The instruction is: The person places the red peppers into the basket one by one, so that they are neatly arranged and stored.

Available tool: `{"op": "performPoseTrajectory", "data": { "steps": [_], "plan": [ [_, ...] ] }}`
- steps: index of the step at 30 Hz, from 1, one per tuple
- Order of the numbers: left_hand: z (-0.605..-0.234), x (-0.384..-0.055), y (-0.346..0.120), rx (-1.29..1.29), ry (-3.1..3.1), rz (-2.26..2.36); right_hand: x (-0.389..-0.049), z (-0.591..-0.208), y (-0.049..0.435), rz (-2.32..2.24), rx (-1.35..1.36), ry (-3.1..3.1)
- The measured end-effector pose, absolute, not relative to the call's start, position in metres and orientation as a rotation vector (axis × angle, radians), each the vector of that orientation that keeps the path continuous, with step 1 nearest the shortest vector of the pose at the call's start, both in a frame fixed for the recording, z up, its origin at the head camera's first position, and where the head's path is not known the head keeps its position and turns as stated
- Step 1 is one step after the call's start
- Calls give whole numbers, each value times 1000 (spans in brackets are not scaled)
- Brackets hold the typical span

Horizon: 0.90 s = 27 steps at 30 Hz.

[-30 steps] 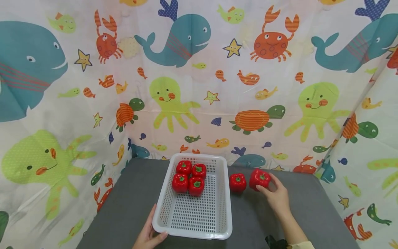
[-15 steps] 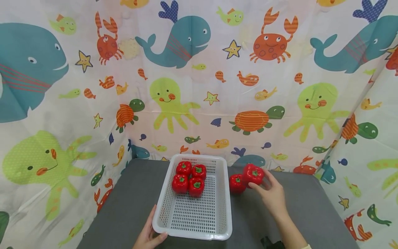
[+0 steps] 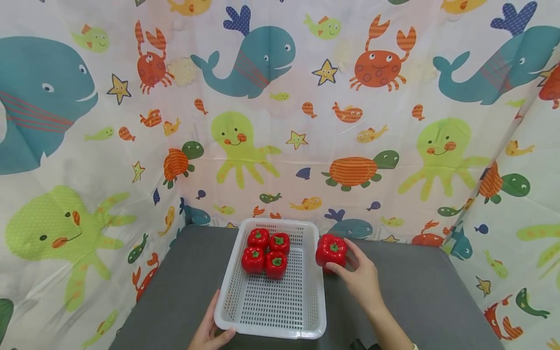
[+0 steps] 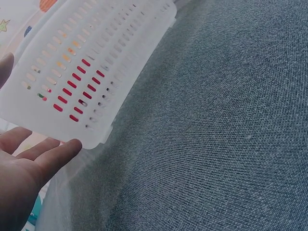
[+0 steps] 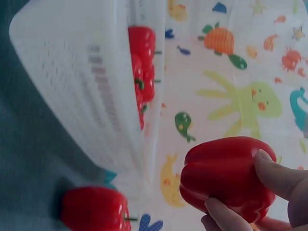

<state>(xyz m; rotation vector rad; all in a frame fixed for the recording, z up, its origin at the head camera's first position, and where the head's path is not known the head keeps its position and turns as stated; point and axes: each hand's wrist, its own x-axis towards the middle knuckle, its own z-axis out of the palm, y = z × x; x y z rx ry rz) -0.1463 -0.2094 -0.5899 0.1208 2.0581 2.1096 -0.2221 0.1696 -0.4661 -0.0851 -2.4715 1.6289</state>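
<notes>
My right hand [image 3: 360,279] grips a red bell pepper [image 3: 331,249] between thumb and fingers, raised beside the basket's right rim. Under it, another red bell pepper [image 5: 94,208] sits on the table, mostly hidden in the head view. The white perforated plastic basket [image 3: 262,329] holds several red bell peppers [image 3: 276,264] grouped at its back left. At the basket's near left corner, my left hand [image 3: 209,328] rests with fingers straight along one wall and thumb at the front edge. Its fingers [image 4: 60,156] touch the outside of the basket [image 4: 62,127] in the left wrist view.
A dark grey cloth-covered table [image 3: 175,291] lies under everything. Behind and on both sides hangs a white curtain [image 3: 262,204] printed with sea animals. A dark object [image 3: 365,345] shows at the bottom edge beside the right forearm.
My right hand has lifted the gripped bell pepper and carried it left, over the other loose pepper to the basket's right rim. The left hand and basket stay put.
</notes>
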Motion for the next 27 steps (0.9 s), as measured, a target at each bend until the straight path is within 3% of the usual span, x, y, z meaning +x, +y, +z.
{"op": "performPoseTrajectory", "data": {
  "steps": [27],
  "plan": [
    [-589, -146, -209, 81, 2020, 2135, -215, -479, 80, 1766, 124, -2498]
  ]
}}
